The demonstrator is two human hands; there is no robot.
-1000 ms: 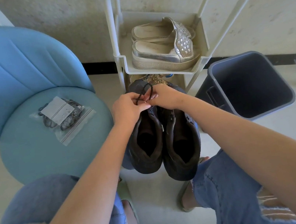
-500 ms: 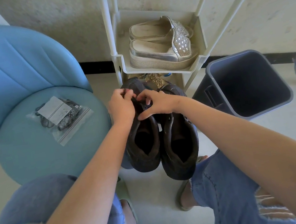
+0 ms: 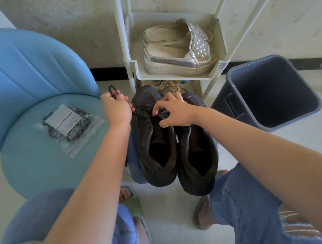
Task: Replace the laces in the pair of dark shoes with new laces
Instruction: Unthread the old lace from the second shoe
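**Both hands on one black lace above the dark shoes**

The dark shoes (image 3: 156, 143) sit side by side between the person's knees, toes pointing away toward the rack (image 3: 214, 74), openings facing up. What they rest on is mostly hidden; a bit of dark blue shows under the shoe on the left.

A black braided lace (image 3: 143, 112) stretches across the front part of the left-hand shoe, running from one hand to the other. The left hand (image 3: 116, 112) is beside the outer edge of that shoe, closed into a fist around the lace. A small loop of the lace pokes out above the knuckles, and the strand leaves the fist toward the right. The right hand (image 3: 177, 111) hovers over the gap between the two shoes near their toes. Its fingers (image 3: 166, 101) are curled down and grip the other end of the stretched piece at the fingertips, with the thumb spread out below. The lace lies just above the shoe's eyelets; whether it is threaded through any of them cannot be made out.

On the seat of the blue chair (image 3: 36, 169), to the left, lies a clear zip bag (image 3: 72, 127) holding dark coiled laces and a white card. A pair of silver shoes (image 3: 175, 56) sits on the rack shelf, and a grey bin (image 3: 273, 91) stands on the floor to the right.
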